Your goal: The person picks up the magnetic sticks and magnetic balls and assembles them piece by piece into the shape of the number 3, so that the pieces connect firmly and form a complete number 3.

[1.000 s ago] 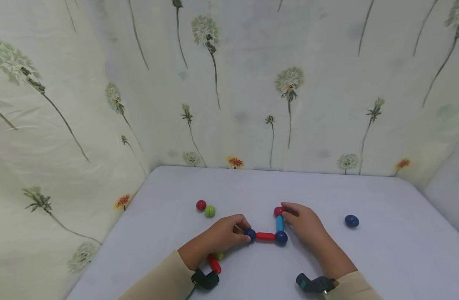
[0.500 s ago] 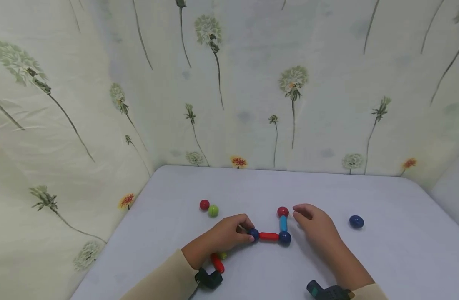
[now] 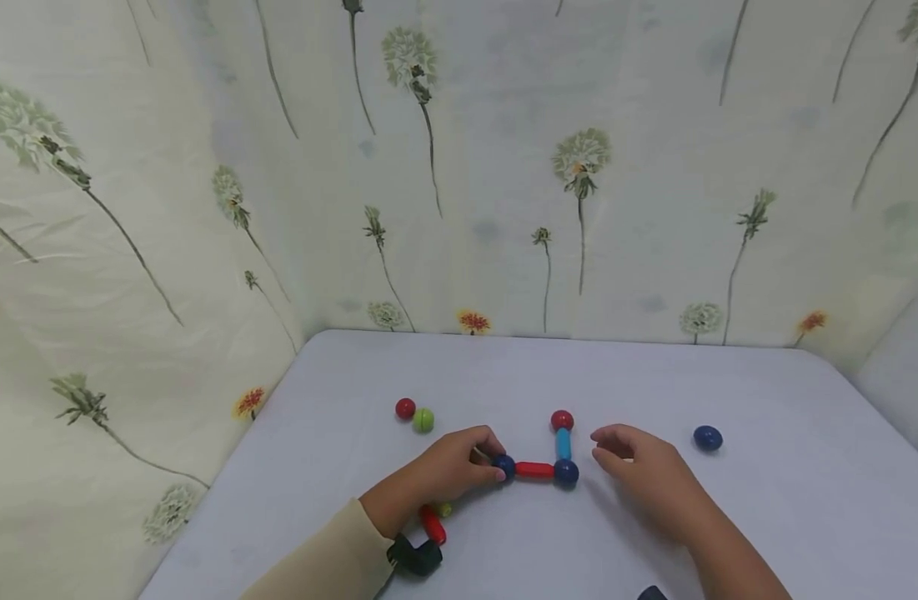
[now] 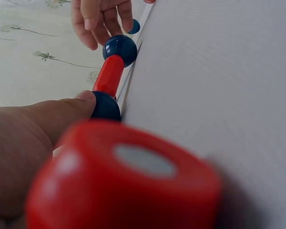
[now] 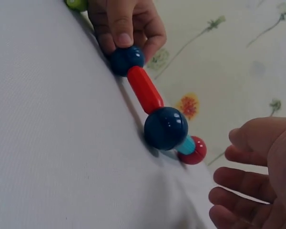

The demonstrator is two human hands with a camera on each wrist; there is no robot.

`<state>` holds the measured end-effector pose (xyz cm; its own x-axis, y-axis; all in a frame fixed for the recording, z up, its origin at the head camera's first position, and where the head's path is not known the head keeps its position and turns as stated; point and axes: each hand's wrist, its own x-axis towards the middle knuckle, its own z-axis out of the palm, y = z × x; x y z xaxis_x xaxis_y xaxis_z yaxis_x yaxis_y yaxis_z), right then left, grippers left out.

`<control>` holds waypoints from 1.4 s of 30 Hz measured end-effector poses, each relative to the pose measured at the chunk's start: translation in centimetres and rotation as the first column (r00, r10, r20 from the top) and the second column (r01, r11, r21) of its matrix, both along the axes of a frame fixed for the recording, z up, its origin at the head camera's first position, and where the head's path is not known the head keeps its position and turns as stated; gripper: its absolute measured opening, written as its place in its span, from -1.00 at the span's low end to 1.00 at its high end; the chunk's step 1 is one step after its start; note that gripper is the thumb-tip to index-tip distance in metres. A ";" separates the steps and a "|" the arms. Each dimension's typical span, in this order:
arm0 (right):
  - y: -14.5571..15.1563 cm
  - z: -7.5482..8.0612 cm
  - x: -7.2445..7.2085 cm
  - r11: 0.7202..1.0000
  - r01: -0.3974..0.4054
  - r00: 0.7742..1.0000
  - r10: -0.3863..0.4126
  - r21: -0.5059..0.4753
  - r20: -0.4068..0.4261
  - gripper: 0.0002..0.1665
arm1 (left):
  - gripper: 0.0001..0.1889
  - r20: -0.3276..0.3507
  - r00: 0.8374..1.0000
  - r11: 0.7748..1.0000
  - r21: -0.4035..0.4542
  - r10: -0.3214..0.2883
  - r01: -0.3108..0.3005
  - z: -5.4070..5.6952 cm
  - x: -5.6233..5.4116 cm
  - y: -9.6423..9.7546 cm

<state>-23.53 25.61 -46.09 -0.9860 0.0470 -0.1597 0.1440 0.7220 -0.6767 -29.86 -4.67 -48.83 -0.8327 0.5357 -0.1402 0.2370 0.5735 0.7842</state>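
Note:
With thumb and fingers, my left hand (image 3: 459, 458) pinches the dark blue ball (image 3: 505, 467) at the left end of a joined piece. From that ball a red rod (image 3: 534, 470) runs to a second dark blue ball (image 3: 566, 473). A light blue rod (image 3: 564, 444) goes away from there to a red ball (image 3: 562, 420). My right hand (image 3: 649, 475) is apart from the piece, just right of it, its fingers loosely bent around nothing. The right wrist view shows a gap between the right hand's fingers and the red ball.
A loose red ball (image 3: 405, 408) and a green ball (image 3: 423, 420) lie at the back left. Another dark blue ball (image 3: 708, 438) sits at the right. Beneath my left forearm are a red rod (image 3: 432, 525) and a partly hidden yellow-green piece (image 3: 443, 509).
My right hand has let go of the red ball and light blue rod and moved off to the right. The left hand keeps its hold on the blue ball.

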 end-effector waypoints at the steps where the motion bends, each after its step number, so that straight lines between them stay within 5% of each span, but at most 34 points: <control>1: 0.1 0.0 0.2 1.000 -0.014 1.000 0.014 -0.012 0.009 -0.50 | -0.77 0.004 1.000 1.000 0.000 0.005 -0.005 0.0 0.0 -0.2; 16: 3.1 0.2 2.4 0.984 -0.150 0.989 0.149 0.097 0.023 -0.54 | -0.77 0.013 1.000 1.000 0.010 0.005 -0.005 -0.3 -0.4 0.0; 23: 4.9 -0.3 3.2 0.990 -0.103 0.993 0.097 0.096 0.071 -0.47 | -0.77 0.015 1.000 1.000 0.003 0.004 -0.004 -0.1 -0.2 0.3; 35: 7.2 -0.5 4.7 0.966 -0.185 0.982 0.188 0.178 0.002 -0.33 | -0.77 0.013 1.000 1.000 -0.001 0.006 -0.006 0.0 -0.2 0.3; 42: 7.2 -0.4 4.0 0.967 -0.160 0.982 0.136 0.200 0.132 -0.25 | -0.77 0.026 1.000 1.000 -0.002 0.016 -0.016 -0.1 -0.2 0.3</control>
<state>-19.50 32.84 -46.53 -0.9597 -0.0537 -0.2759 0.0935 0.8645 -0.4938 -30.01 -4.38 -48.89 -0.8370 0.5224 -0.1632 0.2071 0.5783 0.7891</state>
